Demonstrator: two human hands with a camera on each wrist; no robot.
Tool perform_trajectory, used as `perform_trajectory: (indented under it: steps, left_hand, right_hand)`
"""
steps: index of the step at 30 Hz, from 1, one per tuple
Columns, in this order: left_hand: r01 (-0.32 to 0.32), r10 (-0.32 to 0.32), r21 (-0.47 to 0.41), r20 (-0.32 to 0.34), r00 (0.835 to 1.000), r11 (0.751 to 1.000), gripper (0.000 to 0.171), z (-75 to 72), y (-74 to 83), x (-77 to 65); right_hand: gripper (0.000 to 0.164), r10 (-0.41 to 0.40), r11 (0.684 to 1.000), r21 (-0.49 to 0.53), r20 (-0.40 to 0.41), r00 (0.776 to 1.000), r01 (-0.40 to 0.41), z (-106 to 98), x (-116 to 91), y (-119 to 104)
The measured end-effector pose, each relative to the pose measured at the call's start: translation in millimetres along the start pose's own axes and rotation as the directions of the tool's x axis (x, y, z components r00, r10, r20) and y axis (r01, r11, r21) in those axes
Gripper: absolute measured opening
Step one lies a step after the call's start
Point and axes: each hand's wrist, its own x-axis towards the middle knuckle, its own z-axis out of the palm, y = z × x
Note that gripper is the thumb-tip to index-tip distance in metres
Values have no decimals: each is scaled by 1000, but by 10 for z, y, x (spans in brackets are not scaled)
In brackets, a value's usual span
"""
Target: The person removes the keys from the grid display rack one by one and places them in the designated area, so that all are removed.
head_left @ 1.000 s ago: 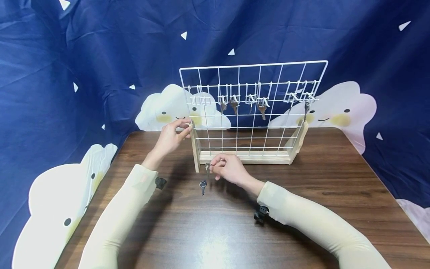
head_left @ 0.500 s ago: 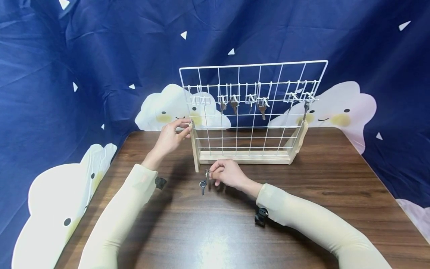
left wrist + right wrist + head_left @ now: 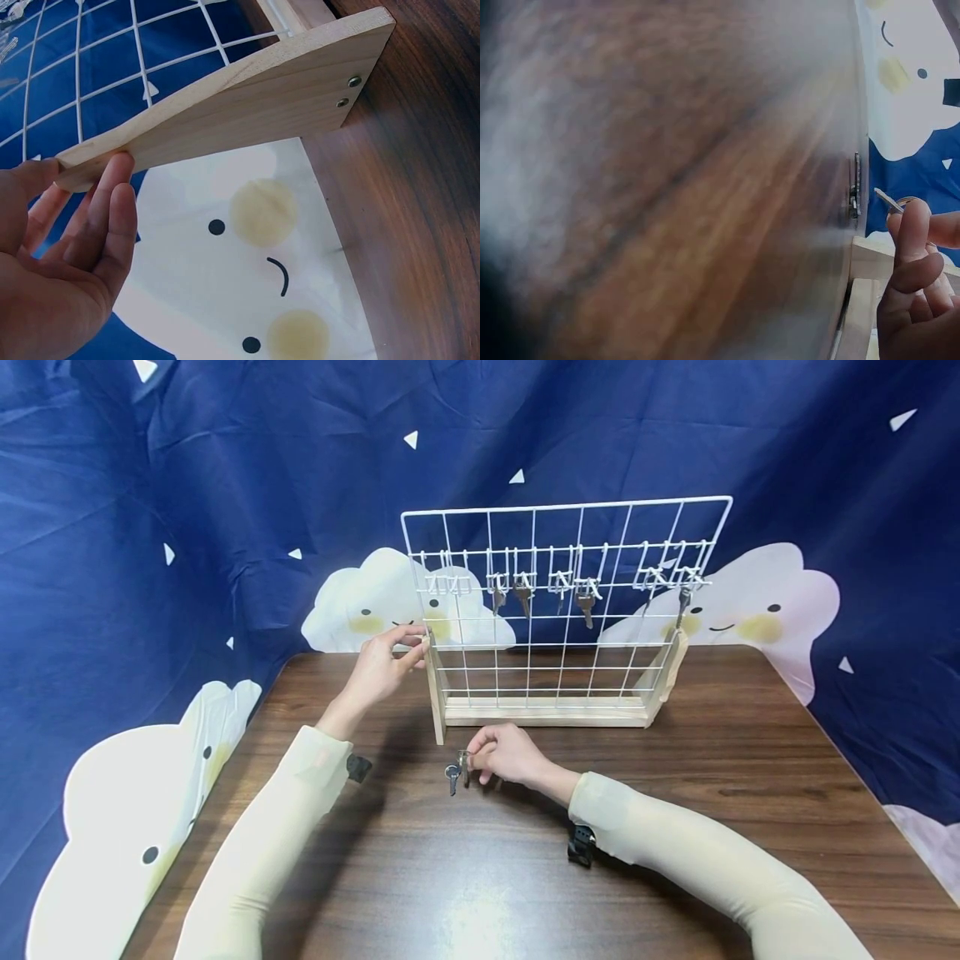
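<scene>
At the upper end of the wire rack's left wooden side panel (image 3: 436, 693), my left hand (image 3: 382, 664) pinches the wood between thumb and fingers. The left wrist view shows that grip (image 3: 75, 247) close up. My right hand (image 3: 510, 753) pinches a key (image 3: 463, 767) by its ring, low in front of the rack. In the right wrist view that key (image 3: 889, 199) juts from the fingertips. Right beside it a second key (image 3: 453, 778) with a ring lies on the table. Whether the held key touches the table is hard to tell.
Several keys hang from white hooks on the white wire grid (image 3: 547, 643), among them a brownish key (image 3: 585, 603). Two hooks (image 3: 447, 583) at the grid's left carry no key. A wooden base bar (image 3: 547, 714) joins the side panels on the brown table (image 3: 675, 777).
My right hand has come down and toward me with the key, from near the base bar to beside the lying key. My left hand keeps its place on the panel.
</scene>
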Motion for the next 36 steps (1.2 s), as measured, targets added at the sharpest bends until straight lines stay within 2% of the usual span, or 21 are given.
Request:
perform_trajectory:
  steps: [15,25,28,33,36]
  left_hand:
    - [4,-4,10,0,1000,1000,33,-3,5,2]
    - [4,-4,14,1,1000,1000,34,2,10,-2]
    - [6,-6,20,2,1000,1000,34,3,11,-2]
    - [6,-6,27,1,1000,1000,34,-1,12,-4]
    - [5,-5,30,0,1000,1000,34,-1,13,-5]
  right_hand:
    - [6,43,997,-72,20,999,-41,21,41,55]
    - [8,40,980,-195,18,999,-35,-26,80,68]
    - [8,32,965,-261,21,999,-25,-39,76,63]
    - [7,8,919,-395,34,999,6,-57,68,59]
    - [7,-1,901,-433,42,999,19,-67,67,63]
